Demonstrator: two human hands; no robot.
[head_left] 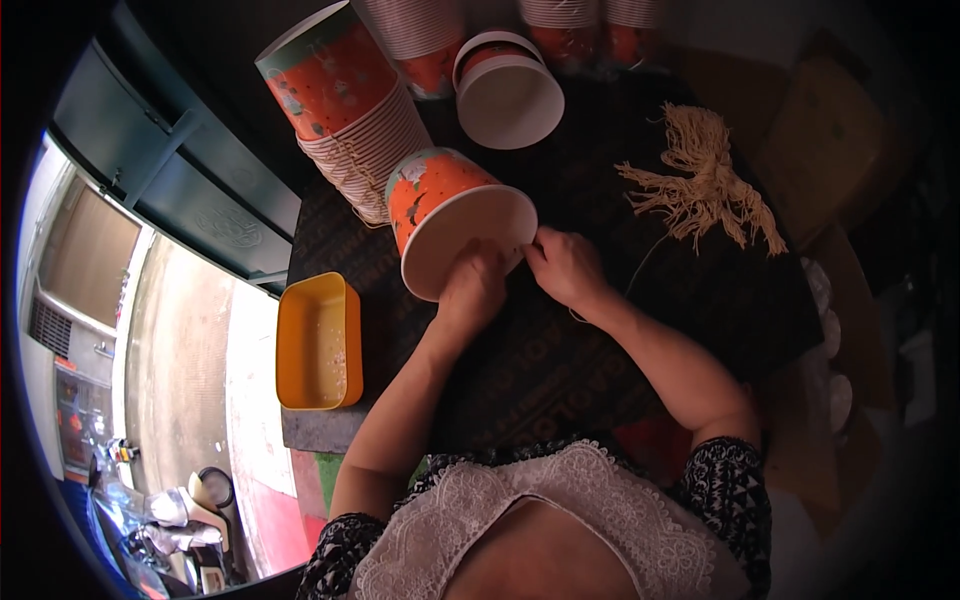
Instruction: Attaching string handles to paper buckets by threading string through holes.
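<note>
An orange paper bucket with a green band [440,200] lies tilted on the dark table, its white open mouth facing me. My left hand [474,290] reaches into the mouth at the near rim, fingers closed on the bucket's wall; the fingertips are partly hidden inside. At the right side of the rim, my right hand [568,268] is closed in a pinch against the edge. What lies between its fingertips is too small to make out. A thin pale strand shows below the right palm. To the right lies a bundle of beige cords [700,180] with frayed-looking ends.
A tall stack of matching buckets [350,110], with cords hanging down its side, leans at the left. Another white-mouthed bucket [510,100] lies behind, before more stacks [420,40]. A yellow tub [288,345] holding small bits stands at the table's left edge, near an open doorway.
</note>
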